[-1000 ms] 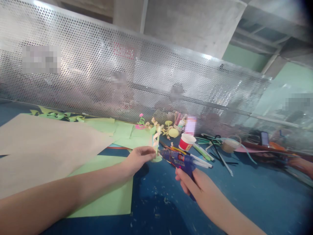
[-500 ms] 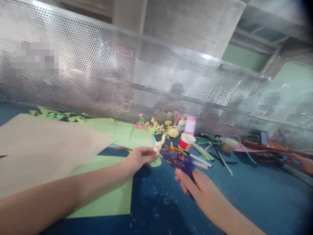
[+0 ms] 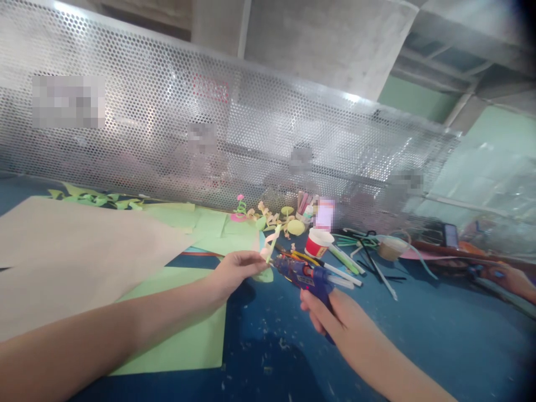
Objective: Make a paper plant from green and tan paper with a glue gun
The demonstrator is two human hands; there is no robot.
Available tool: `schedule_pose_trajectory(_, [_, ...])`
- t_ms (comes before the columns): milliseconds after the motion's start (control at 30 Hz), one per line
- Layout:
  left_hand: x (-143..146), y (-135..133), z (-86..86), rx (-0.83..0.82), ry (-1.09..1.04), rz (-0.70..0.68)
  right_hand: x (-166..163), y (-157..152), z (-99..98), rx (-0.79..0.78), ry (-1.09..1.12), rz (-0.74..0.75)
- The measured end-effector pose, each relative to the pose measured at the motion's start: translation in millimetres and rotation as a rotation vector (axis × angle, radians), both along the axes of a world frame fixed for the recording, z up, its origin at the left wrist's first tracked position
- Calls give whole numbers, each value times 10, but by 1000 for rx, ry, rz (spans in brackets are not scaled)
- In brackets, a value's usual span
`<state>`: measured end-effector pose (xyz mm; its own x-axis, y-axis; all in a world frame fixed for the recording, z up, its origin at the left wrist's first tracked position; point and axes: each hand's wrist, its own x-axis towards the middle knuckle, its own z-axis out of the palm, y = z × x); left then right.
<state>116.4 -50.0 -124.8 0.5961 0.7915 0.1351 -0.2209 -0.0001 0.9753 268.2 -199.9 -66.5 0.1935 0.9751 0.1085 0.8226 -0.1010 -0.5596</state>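
Note:
My left hand (image 3: 237,272) is closed, its fingertips pinching a small paper craft piece (image 3: 272,240) with a pale curled strip around an upright green stem. Below the fingers shows a round green paper base (image 3: 264,274). A blue hot glue gun (image 3: 309,277) is gripped in my right hand (image 3: 335,318), with a clear glue stick jutting from its rear. Its nozzle points left and lies right by the low part of the paper piece; whether they touch I cannot tell.
Green paper (image 3: 184,335) and a large pale sheet (image 3: 96,240) cover the left. Behind the glue gun are a red-and-white paper cup (image 3: 319,242), pens (image 3: 345,259) and small paper plants (image 3: 240,207). A perforated metal screen (image 3: 146,111) borders the table. Another person's hand (image 3: 508,277) is at far right.
The paper piece in my left hand has shifted slightly left and down, and the glue gun's nozzle has moved a little left with it. The other person's hand has moved slightly left.

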Motion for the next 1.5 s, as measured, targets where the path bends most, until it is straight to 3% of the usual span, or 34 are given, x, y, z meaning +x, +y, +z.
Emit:
schedule_pose_trajectory(167, [-11,12,-6,-83,-26,-2,325,-88,37,27,-209,-78])
schedule_pose_trajectory(300, [-5,32,-29,-119,-40,27,978,-216,-246,169,-527,-193])
schedule_pose_trajectory(400, [7,29,-41,-145,-67,18,1288,-291,-416,76,-696,-306])
schedule_pose_trajectory(467, [11,7,-27,-156,-89,-8,1238,-268,-364,11,-778,-369])
schedule_pose_trajectory(533, [9,-29,13,-158,-99,-51,987,-154,-193,84,-667,-289])
schedule_pose_trajectory(633, [0,-96,104,-131,-87,-114,469,147,70,70,-36,21])
schedule_pose_trajectory(700, [-5,-134,158,-100,-84,-160,195,351,126,26,317,158])
schedule_pose_trajectory(767, [-5,-154,183,-69,-97,-223,38,496,79,54,456,214])
schedule_pose_trajectory(967, [17,-96,92,-78,-96,-229,12,552,-122,139,486,240])
schedule_pose_trajectory(1200, [26,-59,10,-61,-36,-219,50,536,-73,145,433,284])
schedule_pose_trajectory(1500, [24,-111,59,-49,-11,-153,28,520,-86,170,429,231])
